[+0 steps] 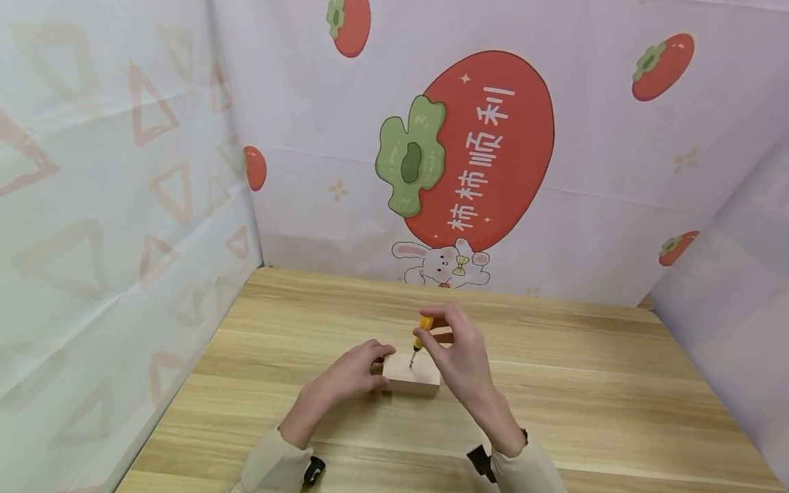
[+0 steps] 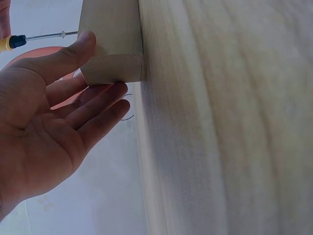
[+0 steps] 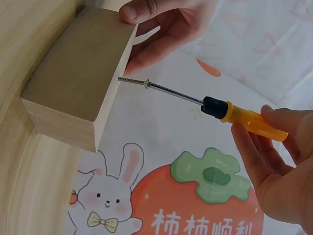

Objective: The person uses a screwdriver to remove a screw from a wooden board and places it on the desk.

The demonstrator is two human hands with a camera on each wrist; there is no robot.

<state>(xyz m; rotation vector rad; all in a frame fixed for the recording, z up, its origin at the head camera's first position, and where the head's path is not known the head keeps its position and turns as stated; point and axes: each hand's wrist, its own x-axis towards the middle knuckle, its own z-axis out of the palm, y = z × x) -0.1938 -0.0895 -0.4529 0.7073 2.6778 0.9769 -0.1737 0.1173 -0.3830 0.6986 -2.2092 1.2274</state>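
Note:
A pale wooden block (image 1: 411,387) lies on the table in the head view. My left hand (image 1: 353,373) grips its left end, thumb on the near side and fingers at the far side. A screw (image 3: 133,82) stands upright in the block's top face, much of its thread still showing. Against the screw's head rests the tip of a screwdriver (image 3: 244,120) with a yellow handle and black collar, tilted slightly in the head view. My right hand (image 1: 461,356) pinches that handle between thumb and fingers. In the left wrist view the block (image 2: 112,27) shows its end grain near the fingertips.
The wood-grain table (image 1: 592,397) extends around the block on both sides. Behind it hangs a cloth (image 1: 308,226) printed with persimmons and a rabbit. Another patterned cloth (image 1: 111,205) borders the left side. Dark straps show at both wrists.

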